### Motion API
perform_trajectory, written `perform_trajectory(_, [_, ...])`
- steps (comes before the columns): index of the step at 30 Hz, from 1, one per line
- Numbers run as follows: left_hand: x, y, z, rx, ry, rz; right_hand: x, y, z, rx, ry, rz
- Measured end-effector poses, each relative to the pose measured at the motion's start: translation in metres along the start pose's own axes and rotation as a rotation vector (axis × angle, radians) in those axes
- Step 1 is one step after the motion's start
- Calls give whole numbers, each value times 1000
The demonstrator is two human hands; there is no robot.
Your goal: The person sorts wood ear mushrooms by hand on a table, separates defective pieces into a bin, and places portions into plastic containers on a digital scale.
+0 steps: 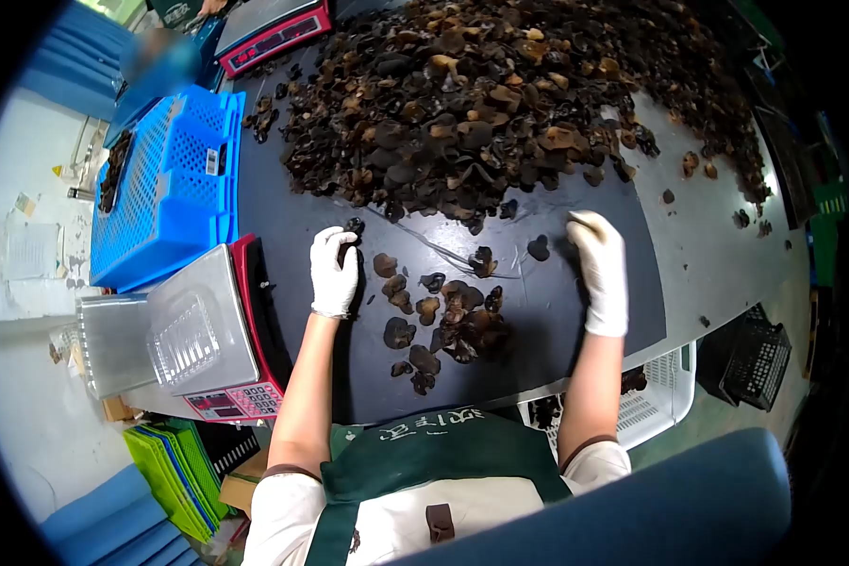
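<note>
My left hand (334,272), in a white glove, hovers over or rests on the dark work mat (387,377). Its fingers are bent, with a gap between thumb and forefinger. A small dark wood ear mushroom (355,225) lies right at its fingertips. Farther right, my gloved right hand (600,269) has its fingers stretched out and curved inward, with nothing visible in them. The nearest piece to it is a single wood ear (538,248) on the mat. Between my hands lies a small heap of brown wood ears (472,325), with several loose pieces around it.
A large pile of wood ears (462,113) covers the far table. At left stand a red scale (208,316) with a clear plastic tray and a blue crate (179,189). Another scale (272,33) is behind. A white basket (665,396) sits below the edge; someone stands at upper left.
</note>
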State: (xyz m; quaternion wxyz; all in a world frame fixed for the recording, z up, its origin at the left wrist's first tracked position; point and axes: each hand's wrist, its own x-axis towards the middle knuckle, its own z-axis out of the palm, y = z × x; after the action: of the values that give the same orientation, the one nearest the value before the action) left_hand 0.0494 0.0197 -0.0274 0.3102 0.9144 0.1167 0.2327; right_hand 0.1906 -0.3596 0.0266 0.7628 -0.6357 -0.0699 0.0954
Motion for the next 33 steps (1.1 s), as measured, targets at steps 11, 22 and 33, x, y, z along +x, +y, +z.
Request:
perform_trajectory(11, [0,33,3,-122,-222,108,-20,37,40,-975,-100,-547])
perform_trajectory(22, [-69,49,-51,-271,-120,-137,-112,0,118,-1053,-617,-688])
perform_trajectory(33, [-94,78,-62,-214,-222,-208,-130,9,114,-813,-631,-589])
